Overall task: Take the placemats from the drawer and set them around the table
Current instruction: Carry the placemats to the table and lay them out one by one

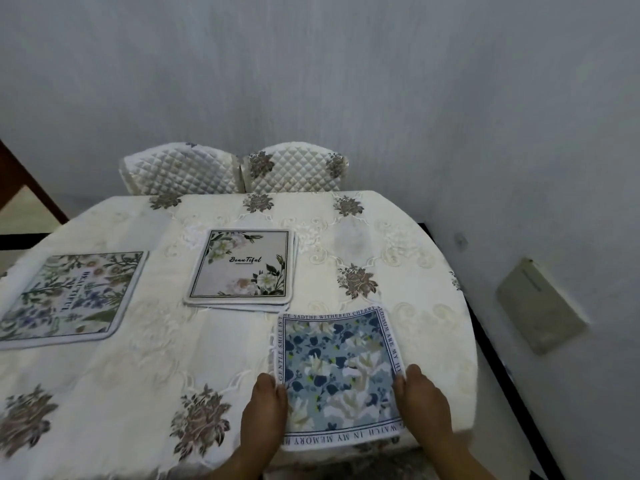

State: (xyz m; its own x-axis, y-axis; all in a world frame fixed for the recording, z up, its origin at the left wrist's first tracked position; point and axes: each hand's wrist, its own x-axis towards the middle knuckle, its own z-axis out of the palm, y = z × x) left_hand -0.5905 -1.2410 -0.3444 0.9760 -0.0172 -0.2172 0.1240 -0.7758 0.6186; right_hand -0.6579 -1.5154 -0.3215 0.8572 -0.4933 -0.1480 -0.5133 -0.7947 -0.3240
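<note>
Pale grey walls close in a corner behind the table [398, 237], which wears a cream embroidered tablecloth [138, 358] with two quilted chair backs [235, 171] tucked at its far edge. Farthest left lies a green floral placemat [69, 296], flat near the left rim and already set. Toward the middle sits a stack of placemats [242, 268], its top one printed "Beautiful", the lower edges fanned slightly out of line. Just right and nearer the person is the blue floral placemat [337, 372], flat on the cloth at the near edge, its far corner close to the stack without clearly touching it. The left hand [265, 410] rests on its left edge and the right hand [424, 407] on its right edge, fingers extended and pressed against the borders rather than curled around anything; whether the thumbs pinch underneath I cannot tell. Risks from here, as I judge them: sliding the mat could drag and bunch the loose cloth, shifting the stack; its near border sits at the table's rim, so a careless nudge might tip it off; and uneven pressure would leave it crooked.
</note>
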